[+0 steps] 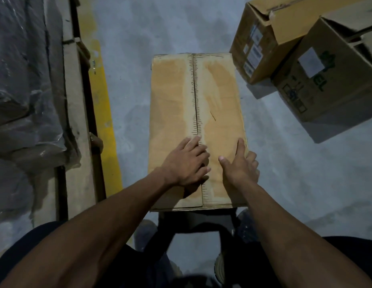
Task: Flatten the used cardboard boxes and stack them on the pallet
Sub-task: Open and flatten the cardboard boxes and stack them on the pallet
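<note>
Cardboard fills the middle of my view: one tan box (196,129) stands on the grey concrete floor (129,59), closed flaps up, with a seam running down the centre from far edge to near edge. Both hands are on its top near the close end. My left hand (186,163) lies palm down across the seam, fingers spread and fairly straight, pressing on the flaps and curled round nothing. My right hand (240,163) rests near the right edge — forefinger and thumb stretched flat on the top, the other fingers bent over the side, though I cannot tell whether they truly grip it.

Two more boxes sit at the upper right, well apart from the hands: a far box (262,36) with its top flaps loose and white labels on its side, and a printed box (324,80) in front of it with green lettering and a white label.

Along the left runs a wooden pallet (73,113) carrying plastic-wrapped goods (20,69) — beside it, a yellow line (102,96) painted on the floor.
</note>
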The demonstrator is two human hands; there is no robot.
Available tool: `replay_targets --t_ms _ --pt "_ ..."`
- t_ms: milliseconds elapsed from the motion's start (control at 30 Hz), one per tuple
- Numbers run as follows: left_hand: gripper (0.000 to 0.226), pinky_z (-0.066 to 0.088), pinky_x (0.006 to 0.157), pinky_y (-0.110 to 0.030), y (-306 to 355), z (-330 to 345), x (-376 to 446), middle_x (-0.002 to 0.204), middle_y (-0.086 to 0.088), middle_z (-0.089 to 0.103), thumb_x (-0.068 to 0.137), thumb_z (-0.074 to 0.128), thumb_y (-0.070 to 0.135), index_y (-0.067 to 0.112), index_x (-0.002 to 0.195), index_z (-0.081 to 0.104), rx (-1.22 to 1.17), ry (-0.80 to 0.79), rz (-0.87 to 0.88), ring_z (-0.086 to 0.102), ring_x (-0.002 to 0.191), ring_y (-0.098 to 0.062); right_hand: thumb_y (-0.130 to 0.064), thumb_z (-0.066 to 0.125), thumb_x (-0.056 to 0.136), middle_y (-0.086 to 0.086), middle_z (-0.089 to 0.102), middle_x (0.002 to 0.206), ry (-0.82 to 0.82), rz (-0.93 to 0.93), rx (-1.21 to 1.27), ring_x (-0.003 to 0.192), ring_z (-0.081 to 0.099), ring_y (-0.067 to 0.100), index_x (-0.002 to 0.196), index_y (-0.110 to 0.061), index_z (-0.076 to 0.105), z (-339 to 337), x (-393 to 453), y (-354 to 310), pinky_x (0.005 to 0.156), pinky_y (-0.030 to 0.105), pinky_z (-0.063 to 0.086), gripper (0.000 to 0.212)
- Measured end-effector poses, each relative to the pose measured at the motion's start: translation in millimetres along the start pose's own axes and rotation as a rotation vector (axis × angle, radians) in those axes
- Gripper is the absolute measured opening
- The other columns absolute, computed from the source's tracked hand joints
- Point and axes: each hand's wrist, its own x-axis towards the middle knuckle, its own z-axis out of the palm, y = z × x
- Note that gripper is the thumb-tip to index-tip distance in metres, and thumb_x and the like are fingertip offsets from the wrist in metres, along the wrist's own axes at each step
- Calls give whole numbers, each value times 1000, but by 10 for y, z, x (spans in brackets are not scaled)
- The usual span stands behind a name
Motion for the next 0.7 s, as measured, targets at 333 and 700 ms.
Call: replay_targets --t_ms 333,700 --pt "52 41 98 -38 -134 -845 26 97 -4 64 100 30 52 15 98 67 370 -71 266 57 94 -23 -61 48 97 15 28 148 -36 -4 0 132 35 34 158 -36 -4 -24 -20 -11 108 48 32 84" --pt "32 50 98 -39 -717 -874 -750 124 -3 61 98 53 40 19 122 60 387 -414 -152 57 114 -22 -62 48 97 16 28 150 -42 -7 29 135 35 35 158 -36 -4 -59 -93 -35 110 50 31 84"
